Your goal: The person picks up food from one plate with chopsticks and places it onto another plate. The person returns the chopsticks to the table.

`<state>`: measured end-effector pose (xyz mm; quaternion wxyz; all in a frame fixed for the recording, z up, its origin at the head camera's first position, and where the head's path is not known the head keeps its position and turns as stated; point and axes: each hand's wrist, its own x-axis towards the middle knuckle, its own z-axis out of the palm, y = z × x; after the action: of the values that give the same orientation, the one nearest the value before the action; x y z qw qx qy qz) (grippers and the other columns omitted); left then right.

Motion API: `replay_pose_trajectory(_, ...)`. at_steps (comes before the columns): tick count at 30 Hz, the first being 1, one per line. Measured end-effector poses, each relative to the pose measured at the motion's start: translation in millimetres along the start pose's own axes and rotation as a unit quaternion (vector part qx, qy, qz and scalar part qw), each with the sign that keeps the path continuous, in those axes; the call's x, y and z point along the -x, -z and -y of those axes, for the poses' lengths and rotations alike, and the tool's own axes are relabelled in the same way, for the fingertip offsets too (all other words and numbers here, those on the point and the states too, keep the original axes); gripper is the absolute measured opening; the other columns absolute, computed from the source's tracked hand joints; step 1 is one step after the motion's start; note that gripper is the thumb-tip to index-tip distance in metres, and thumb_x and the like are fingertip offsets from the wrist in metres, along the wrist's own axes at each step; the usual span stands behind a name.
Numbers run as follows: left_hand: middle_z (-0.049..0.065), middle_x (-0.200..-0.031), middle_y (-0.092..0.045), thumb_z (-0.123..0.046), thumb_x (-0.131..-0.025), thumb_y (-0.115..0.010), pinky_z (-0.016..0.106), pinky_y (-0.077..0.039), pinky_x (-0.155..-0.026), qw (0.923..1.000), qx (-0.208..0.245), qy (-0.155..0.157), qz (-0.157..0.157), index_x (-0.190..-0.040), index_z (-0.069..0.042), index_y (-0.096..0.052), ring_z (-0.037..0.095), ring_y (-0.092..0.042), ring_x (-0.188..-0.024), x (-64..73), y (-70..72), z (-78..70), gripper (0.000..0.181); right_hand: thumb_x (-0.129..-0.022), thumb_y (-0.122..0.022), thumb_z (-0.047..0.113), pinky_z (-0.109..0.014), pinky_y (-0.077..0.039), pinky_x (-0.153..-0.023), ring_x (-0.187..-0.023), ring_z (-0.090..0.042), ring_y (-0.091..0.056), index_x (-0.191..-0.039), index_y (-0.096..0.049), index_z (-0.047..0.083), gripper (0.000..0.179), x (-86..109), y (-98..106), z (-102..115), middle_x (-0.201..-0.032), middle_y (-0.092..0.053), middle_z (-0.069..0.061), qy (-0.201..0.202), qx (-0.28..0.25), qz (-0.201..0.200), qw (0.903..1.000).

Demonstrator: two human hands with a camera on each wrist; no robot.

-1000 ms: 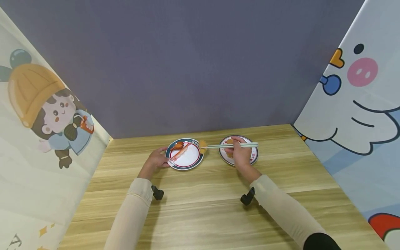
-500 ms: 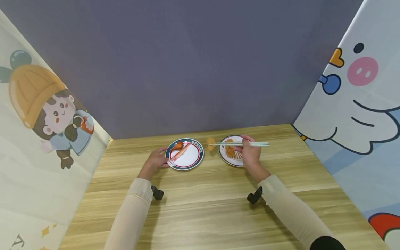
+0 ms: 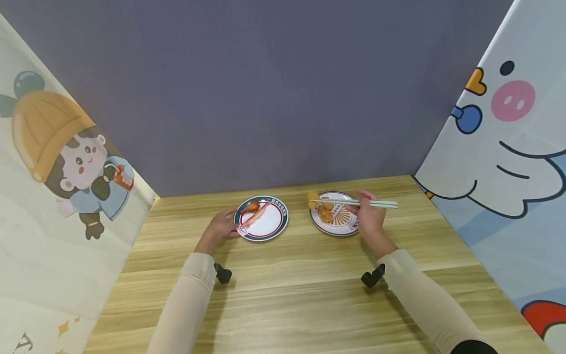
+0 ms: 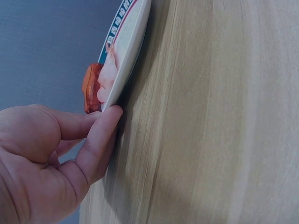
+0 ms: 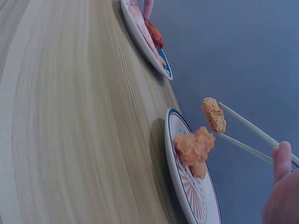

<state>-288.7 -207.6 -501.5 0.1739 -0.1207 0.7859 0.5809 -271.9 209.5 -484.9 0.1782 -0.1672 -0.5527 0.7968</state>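
My left hand [image 3: 221, 225] pinches the near-left rim of a teal-edged plate [image 3: 276, 227], thumb above and fingers below. That plate bears a glossy brown-red piece of meat [image 4: 93, 87] and a long pink-white piece like a peeled shrimp [image 4: 109, 72]. Pale chopsticks [image 3: 340, 201] are gripped in my right hand [image 3: 371, 219]. Between their tips hangs a golden piece of fried chicken [image 5: 214, 115], above the left edge of a second plate [image 3: 342, 232]. On this plate lies more fried chicken [image 5: 194, 147], beside a printed fan pattern.
Both plates stand near the back of a wooden table [image 3: 283, 295], with a gap between them. A grey-blue panel [image 3: 283, 98] rises behind. Cartoon-printed sheets [image 3: 40, 206] flank the left and right sides.
My right hand has moved right with the chopsticks, carrying the fried chicken from the left plate's edge to above the right plate. My left hand stays on its plate.
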Motion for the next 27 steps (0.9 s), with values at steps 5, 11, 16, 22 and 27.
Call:
replay_pose_trajectory(5, 0.028, -0.141, -0.05, 0.013, -0.094, -0.055, 0.031, -0.067, -0.07, 1.0, -0.002, -0.002, -0.003, -0.159, -0.008, -0.033, 0.016, -0.065, -0.074, -0.1, 0.2, 1.1, 0.072, -0.105, -0.049, 0.012, -0.023, -0.065, -0.063, -0.057, -0.012, -0.072, -0.121, -0.065, -0.001, 0.026, -3.1, 8.9, 3.9, -0.111, -0.058, -0.005, 0.008, -0.002, -0.002, 1.0)
replay_pose_trajectory(11, 0.028, -0.139, -0.051, 0.013, -0.095, -0.054, 0.03, -0.067, -0.07, 1.0, 0.003, -0.001, -0.006, -0.159, -0.009, -0.033, 0.016, -0.065, -0.074, -0.1, -0.3, 1.6, 0.071, -0.105, -0.049, 0.009, -0.023, -0.065, -0.062, -0.059, -0.014, -0.072, -0.111, -0.068, 0.006, 0.02, -7.8, 20.6, 8.8, -0.109, -0.057, -0.005, 0.009, -0.028, -0.006, 0.9996)
replay_pose_trajectory(16, 0.028, -0.132, -0.055, 0.013, -0.095, -0.054, 0.03, -0.067, -0.069, 0.9999, 0.002, -0.004, -0.009, -0.159, -0.008, -0.033, 0.016, -0.066, -0.072, 1.9, -0.6, 0.7, 0.071, -0.105, -0.05, 0.009, -0.023, -0.064, -0.059, -0.055, -0.014, -0.071, -0.108, -0.069, 0.009, 0.019, -9.3, 29.0, 13.3, -0.1, -0.059, -0.008, -0.005, -0.038, -0.033, 0.9987)
replay_pose_trajectory(22, 0.026, -0.129, -0.057, 0.012, -0.095, -0.054, 0.029, -0.066, -0.068, 0.9999, 0.002, 0.0, -0.013, -0.158, -0.01, -0.034, 0.015, -0.066, -0.071, 3.7, -0.3, 0.6, 0.069, -0.104, -0.051, 0.009, -0.024, -0.065, -0.06, -0.055, -0.016, -0.072, -0.107, -0.069, 0.008, 0.018, -13.0, 38.9, 15.8, -0.097, -0.06, -0.009, -0.014, -0.046, -0.042, 0.9979)
replay_pose_trajectory(27, 0.025, -0.125, -0.058, 0.012, -0.095, -0.053, 0.028, -0.066, -0.067, 0.9999, -0.003, -0.003, -0.015, -0.158, -0.01, -0.035, 0.015, -0.066, -0.07, 4.5, 0.0, 0.4, 0.069, -0.104, -0.05, 0.008, -0.025, -0.065, -0.06, -0.056, -0.017, -0.072, -0.112, -0.068, 0.006, 0.02, -13.1, 46.7, 18.3, -0.104, -0.057, -0.011, -0.011, -0.048, -0.041, 0.9979)
